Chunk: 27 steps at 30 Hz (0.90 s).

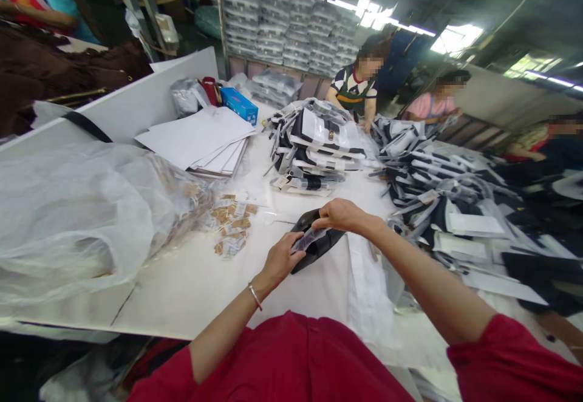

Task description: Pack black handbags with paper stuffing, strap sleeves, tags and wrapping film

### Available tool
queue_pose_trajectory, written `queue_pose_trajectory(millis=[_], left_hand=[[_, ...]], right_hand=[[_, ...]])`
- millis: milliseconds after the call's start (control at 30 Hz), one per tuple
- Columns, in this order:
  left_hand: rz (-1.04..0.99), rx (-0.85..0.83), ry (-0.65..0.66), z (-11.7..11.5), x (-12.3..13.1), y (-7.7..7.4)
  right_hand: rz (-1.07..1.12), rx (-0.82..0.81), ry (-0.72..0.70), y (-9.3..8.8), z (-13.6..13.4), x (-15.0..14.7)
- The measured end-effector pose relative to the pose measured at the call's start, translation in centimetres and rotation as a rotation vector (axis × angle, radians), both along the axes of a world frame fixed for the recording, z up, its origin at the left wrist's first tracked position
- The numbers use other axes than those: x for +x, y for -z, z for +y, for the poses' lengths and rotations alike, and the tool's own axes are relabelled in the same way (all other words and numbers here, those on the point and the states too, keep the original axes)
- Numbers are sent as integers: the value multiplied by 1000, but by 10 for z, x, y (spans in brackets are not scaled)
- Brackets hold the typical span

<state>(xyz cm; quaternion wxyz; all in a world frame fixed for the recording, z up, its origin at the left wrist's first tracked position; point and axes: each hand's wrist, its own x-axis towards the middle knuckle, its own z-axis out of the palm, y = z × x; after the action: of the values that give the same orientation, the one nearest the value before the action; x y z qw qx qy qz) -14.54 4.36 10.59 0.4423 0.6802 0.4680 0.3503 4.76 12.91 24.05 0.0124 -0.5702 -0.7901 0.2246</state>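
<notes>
A small black bag (325,245) is held just above the white table in front of me, its mouth facing up. My left hand (281,257) is closed on its left edge, and my right hand (342,215) grips the far rim from above. Between my hands a strip of clear plastic (310,239) lies across the opening; I cannot tell which fingers pinch it. Left of the bag, several brown and white hang tags (233,224) with strings lie in a loose heap.
A large translucent plastic sack (82,214) covers the table's left side. Behind it are white sheets (200,135) and a blue box (239,105). Stacked black-and-white wrapped bags (328,141) stand ahead; more bags (455,195) crowd the right. Co-workers (357,83) stand across the table.
</notes>
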Motion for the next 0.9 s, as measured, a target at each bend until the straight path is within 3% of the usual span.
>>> queue_pose_trajectory(millis=[100,200,267,333,500,600,733,900], left_hand=[[-20,-55,22,8,6,-2],[-79,-129,32,18,7,-7],[-138,-212,70,27,6,-11],[-181,-279,126,36,4,-16],[-193,-309,229,56,7,-26],[-207,-342,219,56,17,-25],[-231,-343,171,42,35,-21],[-165,-304,184,26,52,-13]], right_hand=[[9,92,-33,9,-6,-4],[137,322,-50,6,-17,2],[244,471,64,5,-32,9],[333,509,257,12,-52,18],[587,229,662,58,-98,26],[906,26,756,76,-104,15],[1220,-151,758,72,-86,-7],[1618,-102,1082,60,-54,-7]])
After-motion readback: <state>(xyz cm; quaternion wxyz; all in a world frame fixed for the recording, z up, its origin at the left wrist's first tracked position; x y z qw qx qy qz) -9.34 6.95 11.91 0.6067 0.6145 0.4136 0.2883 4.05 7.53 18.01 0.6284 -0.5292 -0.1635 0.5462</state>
